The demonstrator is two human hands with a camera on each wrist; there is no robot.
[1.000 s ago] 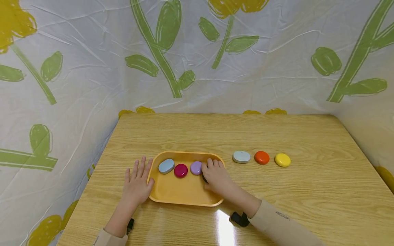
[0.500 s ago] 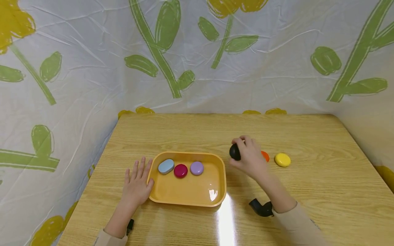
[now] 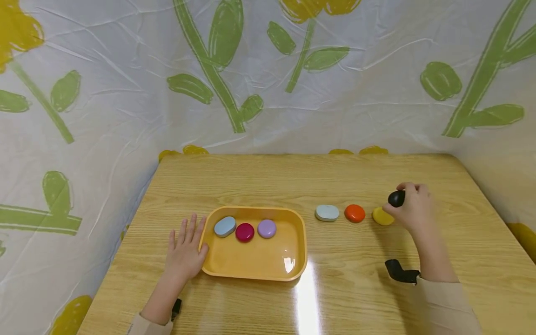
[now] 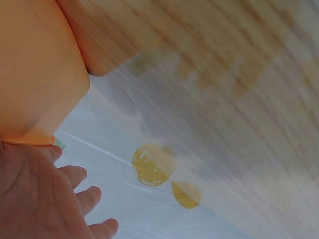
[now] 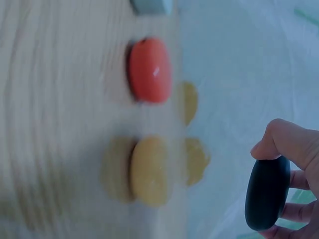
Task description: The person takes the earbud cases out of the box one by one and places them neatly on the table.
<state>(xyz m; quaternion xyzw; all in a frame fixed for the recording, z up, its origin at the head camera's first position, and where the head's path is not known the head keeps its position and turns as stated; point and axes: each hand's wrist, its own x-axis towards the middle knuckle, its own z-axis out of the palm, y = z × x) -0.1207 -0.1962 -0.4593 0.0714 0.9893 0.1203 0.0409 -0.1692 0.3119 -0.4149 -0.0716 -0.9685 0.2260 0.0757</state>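
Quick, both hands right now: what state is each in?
Left hand: open, touching the orange tray.
Right hand: holding the black piece, lifted above the table.

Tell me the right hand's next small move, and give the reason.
Probably move the black piece rightward past the yellow one and lower it: the right hand holds it above the table, where the pale, red and yellow pieces form a row.
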